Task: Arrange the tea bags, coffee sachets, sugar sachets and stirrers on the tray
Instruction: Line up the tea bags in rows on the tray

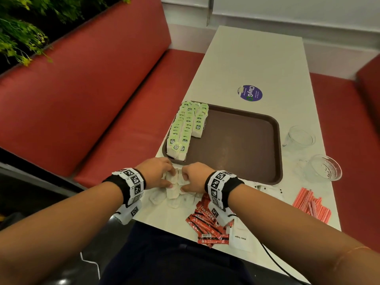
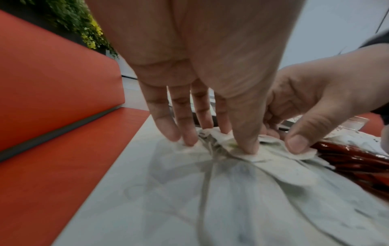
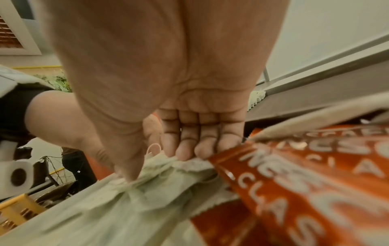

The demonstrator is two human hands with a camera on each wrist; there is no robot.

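Observation:
A brown tray (image 1: pixel 236 140) lies mid-table, with rows of green-tagged tea bags (image 1: pixel 186 128) lined along its left side. In front of the tray, loose tea bags (image 1: pixel 174 197) lie in a heap on the table. My left hand (image 1: pixel 158 173) and right hand (image 1: pixel 191 177) are side by side on the heap. In the left wrist view, the left hand (image 2: pixel 214 141) bunches tea bags (image 2: pixel 231 191) between thumb and fingers. The right hand (image 3: pixel 160 163) pinches a bunch of tea bags (image 3: pixel 126 208) too. Red coffee sachets (image 1: pixel 207 225) lie under my right wrist. White sugar sachets (image 1: pixel 240 239) and striped stirrers (image 1: pixel 310 204) lie to the right.
Two clear glasses (image 1: pixel 298 138) (image 1: pixel 322 167) stand right of the tray. A round purple sticker (image 1: pixel 249 93) is on the table beyond it. A red bench (image 1: pixel 82 99) runs along the left, close to the table's edge. A black cable (image 1: pixel 273 258) hangs off the near edge.

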